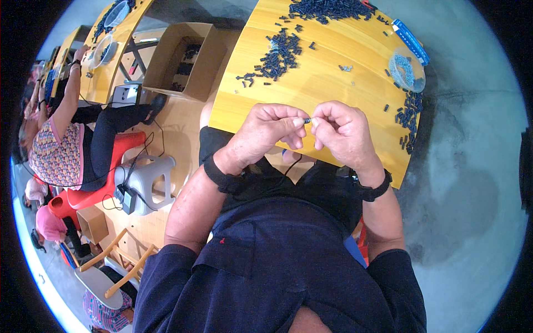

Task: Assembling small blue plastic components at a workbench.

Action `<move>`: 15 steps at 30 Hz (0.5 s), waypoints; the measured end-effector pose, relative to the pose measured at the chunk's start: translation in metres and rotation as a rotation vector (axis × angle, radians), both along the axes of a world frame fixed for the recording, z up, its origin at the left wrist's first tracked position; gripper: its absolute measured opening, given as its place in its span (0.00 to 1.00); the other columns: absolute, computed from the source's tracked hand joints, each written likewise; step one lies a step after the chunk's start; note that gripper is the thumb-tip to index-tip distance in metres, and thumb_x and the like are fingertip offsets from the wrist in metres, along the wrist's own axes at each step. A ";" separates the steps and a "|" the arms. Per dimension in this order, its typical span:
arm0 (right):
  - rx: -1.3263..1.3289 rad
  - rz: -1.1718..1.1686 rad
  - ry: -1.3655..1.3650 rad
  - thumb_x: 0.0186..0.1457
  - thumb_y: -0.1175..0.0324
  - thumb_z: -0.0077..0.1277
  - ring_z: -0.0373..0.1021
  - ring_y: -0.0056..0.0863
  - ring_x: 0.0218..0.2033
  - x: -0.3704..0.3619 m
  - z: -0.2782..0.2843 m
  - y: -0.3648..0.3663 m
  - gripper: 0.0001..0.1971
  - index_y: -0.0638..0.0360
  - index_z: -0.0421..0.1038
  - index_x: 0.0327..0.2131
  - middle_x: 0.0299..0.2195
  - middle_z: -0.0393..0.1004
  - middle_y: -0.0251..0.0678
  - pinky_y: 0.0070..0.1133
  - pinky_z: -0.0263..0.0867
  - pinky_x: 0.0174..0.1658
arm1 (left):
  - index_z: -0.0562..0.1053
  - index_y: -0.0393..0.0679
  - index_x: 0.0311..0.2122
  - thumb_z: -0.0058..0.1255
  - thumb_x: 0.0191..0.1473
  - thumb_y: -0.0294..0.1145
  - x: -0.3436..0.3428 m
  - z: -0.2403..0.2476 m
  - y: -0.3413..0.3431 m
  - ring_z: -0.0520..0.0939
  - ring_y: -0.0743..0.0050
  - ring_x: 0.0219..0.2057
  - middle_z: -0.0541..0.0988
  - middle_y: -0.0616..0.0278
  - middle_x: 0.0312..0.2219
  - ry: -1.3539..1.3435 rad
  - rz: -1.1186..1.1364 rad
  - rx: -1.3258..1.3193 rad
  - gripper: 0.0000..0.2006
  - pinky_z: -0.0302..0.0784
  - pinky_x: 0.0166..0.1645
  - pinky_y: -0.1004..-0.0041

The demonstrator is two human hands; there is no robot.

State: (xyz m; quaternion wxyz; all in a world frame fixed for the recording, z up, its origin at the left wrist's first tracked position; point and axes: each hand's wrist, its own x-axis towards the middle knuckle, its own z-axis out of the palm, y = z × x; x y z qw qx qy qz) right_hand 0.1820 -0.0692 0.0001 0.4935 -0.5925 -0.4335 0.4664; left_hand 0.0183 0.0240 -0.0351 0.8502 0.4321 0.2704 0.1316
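Over the near edge of the yellow wooden table (233, 105), my left hand (269, 130) pinches a small dark cylindrical piece (307, 120) between thumb and forefinger. My right hand (343, 133) is closed at the other end of the same piece, fingertips nearly meeting those of the left. The piece is too small to tell its exact kind. Beyond my left hand lies a loose pile of small black pieces (280, 58). Several more black pieces (410, 119) are strewn along the table's right edge.
A clear plastic tub (407, 69) of small light-blue parts and a blue box (411, 41) stand at the far right. Tiny parts (346, 68) lie mid-table. To the left are a cardboard box (186, 61), a grey stool (145, 183) with cables, and a seated person (61, 144).
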 end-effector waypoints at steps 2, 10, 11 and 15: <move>-0.007 0.045 -0.068 0.52 0.78 0.46 0.67 0.13 0.18 0.002 0.000 0.000 0.03 0.66 0.68 0.26 0.18 0.70 0.29 0.13 0.65 0.21 | 0.74 0.36 0.40 0.48 0.56 0.27 -0.002 0.000 0.000 0.79 0.79 0.24 0.78 0.63 0.26 0.017 -0.017 0.022 0.08 0.77 0.31 0.79; -0.009 0.135 -0.210 0.49 0.78 0.48 0.65 0.13 0.17 0.009 0.002 0.008 0.02 0.65 0.69 0.24 0.16 0.69 0.31 0.16 0.62 0.21 | 0.74 0.37 0.38 0.50 0.54 0.26 -0.005 0.009 0.008 0.80 0.78 0.24 0.79 0.62 0.26 0.087 -0.094 0.020 0.07 0.78 0.29 0.78; 0.006 0.154 -0.233 0.48 0.78 0.48 0.64 0.14 0.17 0.009 0.002 0.009 0.02 0.65 0.69 0.24 0.15 0.69 0.32 0.16 0.61 0.21 | 0.74 0.37 0.38 0.50 0.54 0.26 -0.004 0.009 0.008 0.80 0.78 0.24 0.79 0.62 0.26 0.087 -0.095 0.018 0.07 0.78 0.29 0.78; 0.009 0.154 -0.233 0.47 0.78 0.48 0.64 0.14 0.17 0.007 0.006 0.010 0.02 0.65 0.69 0.23 0.15 0.69 0.33 0.17 0.61 0.21 | 0.75 0.36 0.37 0.51 0.53 0.27 -0.005 0.011 0.009 0.81 0.77 0.24 0.79 0.62 0.25 0.080 -0.123 0.085 0.07 0.78 0.29 0.79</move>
